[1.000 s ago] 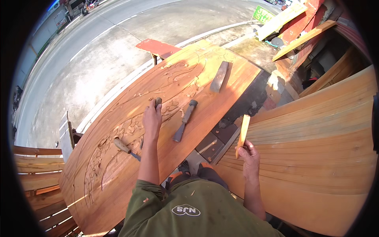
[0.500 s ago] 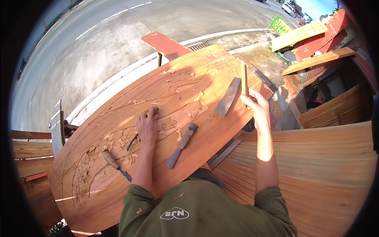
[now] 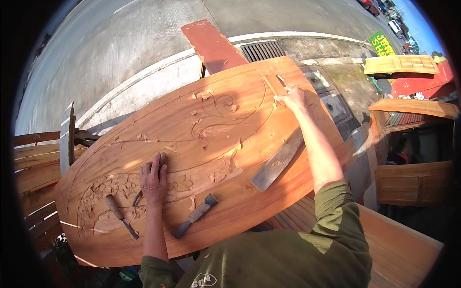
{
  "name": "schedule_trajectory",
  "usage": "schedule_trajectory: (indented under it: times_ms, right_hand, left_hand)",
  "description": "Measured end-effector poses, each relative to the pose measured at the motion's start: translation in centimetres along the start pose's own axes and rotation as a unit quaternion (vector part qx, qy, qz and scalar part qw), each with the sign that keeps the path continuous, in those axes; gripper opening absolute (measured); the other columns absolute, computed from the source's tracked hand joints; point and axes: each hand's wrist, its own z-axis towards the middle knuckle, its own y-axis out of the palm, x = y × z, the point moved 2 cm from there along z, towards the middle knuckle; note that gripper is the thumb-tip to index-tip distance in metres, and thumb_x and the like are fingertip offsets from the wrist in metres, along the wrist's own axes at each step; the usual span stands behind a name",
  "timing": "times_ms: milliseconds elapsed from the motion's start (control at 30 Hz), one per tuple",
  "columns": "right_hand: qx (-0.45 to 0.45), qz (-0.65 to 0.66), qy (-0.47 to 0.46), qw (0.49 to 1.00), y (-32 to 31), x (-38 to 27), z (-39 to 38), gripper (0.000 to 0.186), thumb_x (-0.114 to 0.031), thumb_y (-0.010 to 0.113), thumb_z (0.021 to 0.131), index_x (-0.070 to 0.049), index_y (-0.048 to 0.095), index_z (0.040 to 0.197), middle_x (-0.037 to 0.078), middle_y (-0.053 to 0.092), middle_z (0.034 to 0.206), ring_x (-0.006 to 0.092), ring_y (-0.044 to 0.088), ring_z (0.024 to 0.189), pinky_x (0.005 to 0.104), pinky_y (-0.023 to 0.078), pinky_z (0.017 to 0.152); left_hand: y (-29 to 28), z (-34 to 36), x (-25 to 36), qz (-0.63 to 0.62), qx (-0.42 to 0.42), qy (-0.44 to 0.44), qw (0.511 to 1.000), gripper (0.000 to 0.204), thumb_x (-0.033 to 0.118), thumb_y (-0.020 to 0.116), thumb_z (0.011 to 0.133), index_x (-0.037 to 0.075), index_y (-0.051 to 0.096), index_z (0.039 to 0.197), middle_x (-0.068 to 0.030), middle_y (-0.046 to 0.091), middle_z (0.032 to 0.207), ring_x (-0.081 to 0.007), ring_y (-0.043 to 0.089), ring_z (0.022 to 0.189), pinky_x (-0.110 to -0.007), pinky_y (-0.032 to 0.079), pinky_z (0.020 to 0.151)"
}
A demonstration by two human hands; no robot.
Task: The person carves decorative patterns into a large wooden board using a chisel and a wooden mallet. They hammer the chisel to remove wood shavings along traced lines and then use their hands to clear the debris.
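A carved wooden panel [image 3: 245, 201], strewn with shavings, lies before me. My left hand [image 3: 152, 177] is closed on a short tool handle [image 3: 163, 158] over the lower carving, a thin dark blade beside it. My right hand [image 3: 293, 98] grips a light wood strip [image 3: 270, 83] at the panel's upper right, over the carved lines. A long dark block [image 3: 276, 158] lies below my right forearm. A wide chisel [image 3: 194, 216] lies right of my left forearm, and another wooden-handled chisel [image 3: 115, 206] lies to its left.
A red board [image 3: 211, 43] juts behind the panel. Slatted wood [image 3: 33, 168] stands at left, leaning doors [image 3: 413, 182] at right, more planks [image 3: 389, 240] at lower right. Beyond are a drain grate [image 3: 261, 50], the road [image 3: 110, 53] and distant vehicles [image 3: 396, 29].
My right hand has carried the wood strip from low beside the panel up to its far right part. My left hand stays on the tool. The view has shifted.
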Motion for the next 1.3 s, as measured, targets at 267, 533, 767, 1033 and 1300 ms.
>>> schedule_trajectory:
  times_ms: [267, 533, 767, 1033, 1300]
  right_hand:
    - [0.0, 0.004, -0.026, 1.0, 2.4, -2.6, 5.3, 0.089, -0.049, 0.102, 0.071, 0.004, 0.073, 0.136, 0.026, 0.076, 0.133, 0.0353, 0.073, 0.125, 0.0442, 0.055, 0.112]
    - [0.003, 0.004, -0.071, 0.997, 3.4, 0.6, 7.8, 0.097, -0.054, 0.103, 0.068, 0.001, 0.072, 0.141, 0.027, 0.072, 0.14, 0.0356, 0.07, 0.131, 0.0453, 0.055, 0.113]
    - [-0.022, 0.009, -0.06, 0.998, 2.6, 1.0, 8.3, 0.086, -0.057, 0.098, 0.076, -0.003, 0.075, 0.139, 0.023, 0.076, 0.134, 0.0338, 0.071, 0.128, 0.0457, 0.056, 0.111]
    - [0.001, 0.124, 0.021, 0.992, -0.1, 1.8, 7.4, 0.065, -0.059, 0.09, 0.085, -0.014, 0.082, 0.131, 0.015, 0.082, 0.123, 0.0281, 0.076, 0.117, 0.0428, 0.058, 0.104]
    - [-0.004, 0.079, -0.021, 0.997, 1.2, 1.3, 5.2, 0.066, -0.041, 0.097, 0.079, -0.006, 0.08, 0.131, 0.02, 0.08, 0.122, 0.0322, 0.077, 0.114, 0.0412, 0.06, 0.101]
  left_hand:
    - [0.0, 0.0, -0.1, -0.009, -0.001, -0.031, 0.999, 0.053, 0.022, 0.075, 0.103, 0.017, 0.065, 0.154, -0.0144, 0.07, 0.113, -0.0361, 0.065, 0.102, -0.048, 0.054, 0.091]
    - [0.3, 0.4, 0.2, 0.002, -0.002, -0.023, 1.0, 0.053, 0.023, 0.075, 0.103, 0.017, 0.065, 0.155, -0.0141, 0.07, 0.112, -0.0352, 0.065, 0.103, -0.048, 0.054, 0.091]
    - [0.3, 0.7, 0.5, 0.001, -0.002, -0.015, 1.0, 0.053, 0.024, 0.075, 0.104, 0.017, 0.065, 0.155, -0.0129, 0.07, 0.112, -0.0346, 0.065, 0.102, -0.046, 0.054, 0.091]
    - [0.4, 0.5, 0.5, 0.007, -0.003, -0.024, 1.0, 0.053, 0.024, 0.075, 0.104, 0.018, 0.065, 0.155, -0.0128, 0.07, 0.112, -0.0346, 0.065, 0.103, -0.046, 0.055, 0.092]
    - [0.3, 0.3, 0.2, 0.003, 0.001, -0.026, 1.0, 0.053, 0.024, 0.076, 0.103, 0.018, 0.066, 0.154, -0.0123, 0.071, 0.114, -0.034, 0.065, 0.103, -0.046, 0.055, 0.092]
